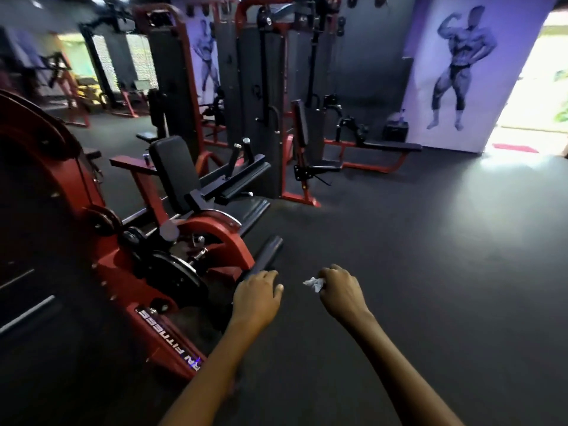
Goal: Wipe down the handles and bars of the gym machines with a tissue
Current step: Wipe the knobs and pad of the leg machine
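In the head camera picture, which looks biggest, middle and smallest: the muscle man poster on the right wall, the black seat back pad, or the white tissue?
1. Muscle man poster, biggest, though far away.
2. Black seat back pad, middle.
3. White tissue, smallest, crumpled in the right hand, though nearest the camera.

A gym: red weight machines (159,241), padded benches (390,146), bodybuilder posters (455,63) on the walls.
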The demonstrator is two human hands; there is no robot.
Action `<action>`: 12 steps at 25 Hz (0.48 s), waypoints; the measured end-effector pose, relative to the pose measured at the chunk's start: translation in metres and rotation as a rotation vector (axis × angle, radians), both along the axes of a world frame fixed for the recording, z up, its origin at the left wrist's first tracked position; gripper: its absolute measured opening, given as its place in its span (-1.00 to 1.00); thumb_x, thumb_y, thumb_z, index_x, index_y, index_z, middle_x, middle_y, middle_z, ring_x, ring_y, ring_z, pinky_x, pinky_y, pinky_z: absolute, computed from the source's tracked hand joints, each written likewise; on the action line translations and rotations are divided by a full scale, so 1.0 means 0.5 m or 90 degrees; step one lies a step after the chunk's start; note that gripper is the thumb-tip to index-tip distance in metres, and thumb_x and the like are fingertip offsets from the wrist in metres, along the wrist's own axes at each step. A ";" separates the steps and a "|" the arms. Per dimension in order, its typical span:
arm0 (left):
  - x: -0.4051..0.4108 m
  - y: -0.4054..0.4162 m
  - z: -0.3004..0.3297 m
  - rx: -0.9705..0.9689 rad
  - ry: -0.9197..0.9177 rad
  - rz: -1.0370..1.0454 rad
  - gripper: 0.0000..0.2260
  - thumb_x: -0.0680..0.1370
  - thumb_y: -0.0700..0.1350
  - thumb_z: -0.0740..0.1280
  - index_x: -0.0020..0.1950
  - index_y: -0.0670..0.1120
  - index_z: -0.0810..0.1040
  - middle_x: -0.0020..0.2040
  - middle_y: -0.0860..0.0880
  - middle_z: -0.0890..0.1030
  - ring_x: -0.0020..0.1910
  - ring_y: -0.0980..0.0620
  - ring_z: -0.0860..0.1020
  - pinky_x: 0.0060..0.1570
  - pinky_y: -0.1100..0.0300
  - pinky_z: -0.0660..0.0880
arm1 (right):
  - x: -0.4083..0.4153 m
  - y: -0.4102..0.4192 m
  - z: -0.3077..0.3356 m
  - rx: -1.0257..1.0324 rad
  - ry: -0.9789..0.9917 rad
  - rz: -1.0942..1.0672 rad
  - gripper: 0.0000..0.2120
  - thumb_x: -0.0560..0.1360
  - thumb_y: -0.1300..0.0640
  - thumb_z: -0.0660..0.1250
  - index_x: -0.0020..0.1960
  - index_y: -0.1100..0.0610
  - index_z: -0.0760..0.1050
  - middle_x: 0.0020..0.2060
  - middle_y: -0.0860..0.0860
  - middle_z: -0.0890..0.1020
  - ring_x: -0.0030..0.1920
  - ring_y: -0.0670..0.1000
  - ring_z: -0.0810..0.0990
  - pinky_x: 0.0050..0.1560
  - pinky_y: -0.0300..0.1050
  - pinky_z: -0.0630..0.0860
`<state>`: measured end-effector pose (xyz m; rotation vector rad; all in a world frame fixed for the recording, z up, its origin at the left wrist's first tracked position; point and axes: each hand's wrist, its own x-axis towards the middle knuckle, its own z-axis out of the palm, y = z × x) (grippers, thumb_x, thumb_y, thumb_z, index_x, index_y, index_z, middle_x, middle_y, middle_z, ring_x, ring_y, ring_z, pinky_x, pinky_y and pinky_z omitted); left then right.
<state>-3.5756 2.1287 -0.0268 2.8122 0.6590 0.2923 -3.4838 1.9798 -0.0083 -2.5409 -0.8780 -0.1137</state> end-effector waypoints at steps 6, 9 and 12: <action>0.316 0.111 -0.010 -0.015 -0.092 0.071 -0.66 0.62 -0.02 0.19 0.37 -0.08 0.44 0.34 -0.01 0.48 0.32 0.00 0.42 0.30 0.15 0.30 | 0.342 0.119 0.018 -0.038 0.002 0.076 -0.90 0.48 0.21 0.22 -0.12 0.21 0.50 -0.21 -0.02 0.42 -0.11 0.13 0.52 -0.22 -0.13 0.30; 0.468 0.168 -0.011 -0.020 -0.100 0.097 -0.63 0.63 -0.02 0.18 0.42 -0.08 0.41 0.42 -0.02 0.41 0.40 0.02 0.35 0.37 0.17 0.22 | 0.514 0.184 0.024 -0.029 0.008 0.099 -0.90 0.47 0.23 0.21 -0.13 0.21 0.50 -0.21 -0.01 0.43 -0.13 0.13 0.53 -0.22 -0.14 0.28; 0.574 0.235 -0.019 -0.011 -0.090 0.117 -0.63 0.63 -0.02 0.19 0.42 -0.08 0.42 0.42 -0.02 0.42 0.40 0.02 0.36 0.38 0.17 0.23 | 0.640 0.258 0.014 -0.015 0.049 0.111 -0.79 0.47 0.22 0.23 -0.34 0.12 0.35 -0.25 0.00 0.43 -0.20 0.12 0.51 -0.27 -0.14 0.27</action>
